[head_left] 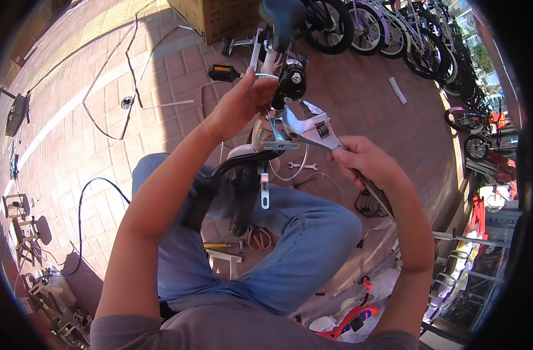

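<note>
A small bicycle stands between my legs, its black saddle [282, 20] pointing away and its black fender [243, 160] near my lap. My right hand [366, 163] grips the handle of a large silver adjustable wrench [316, 129]. The wrench's jaws are at the metal fittings at the bike's front end; whether they bite on a nut I cannot tell. My left hand [243, 100] is closed around the frame just beyond the jaws, its fingertips partly hidden. A pedal with an orange reflector [224, 72] shows past it. A slotted metal bracket [265, 191] hangs below the fender.
On the paving lie a small open-end wrench [303, 166], orange-handled scissors or pliers [259, 238] and a yellow-handled tool [223, 245]. Several bicycles [424, 52] line the far right. A cardboard box [214, 20] stands ahead. A black cable [81, 204] runs on my left.
</note>
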Motion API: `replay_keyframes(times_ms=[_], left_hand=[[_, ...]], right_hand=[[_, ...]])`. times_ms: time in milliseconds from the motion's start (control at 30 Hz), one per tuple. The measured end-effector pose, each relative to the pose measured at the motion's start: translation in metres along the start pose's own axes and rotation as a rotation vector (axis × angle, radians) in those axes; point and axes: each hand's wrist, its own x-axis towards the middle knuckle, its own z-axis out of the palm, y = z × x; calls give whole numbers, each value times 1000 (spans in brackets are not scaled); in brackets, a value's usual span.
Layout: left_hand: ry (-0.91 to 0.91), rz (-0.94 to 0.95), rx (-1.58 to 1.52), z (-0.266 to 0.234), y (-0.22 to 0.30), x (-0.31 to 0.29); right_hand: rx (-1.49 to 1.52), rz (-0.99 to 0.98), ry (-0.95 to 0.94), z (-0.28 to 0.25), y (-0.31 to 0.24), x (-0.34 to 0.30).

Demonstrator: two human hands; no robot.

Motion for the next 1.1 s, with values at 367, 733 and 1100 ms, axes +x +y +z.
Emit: replay_keyframes(times_ms=[367,733,1100], left_hand=[[23,-6,-67,-5,3,2],[104,-40,-116,4,11,5],[104,-75,-142,5,17,4]], right_hand=[[6,-233,289,18,4,-12],[96,-128,237,11,-9,-5],[-51,11,70,-11,-24,41]])
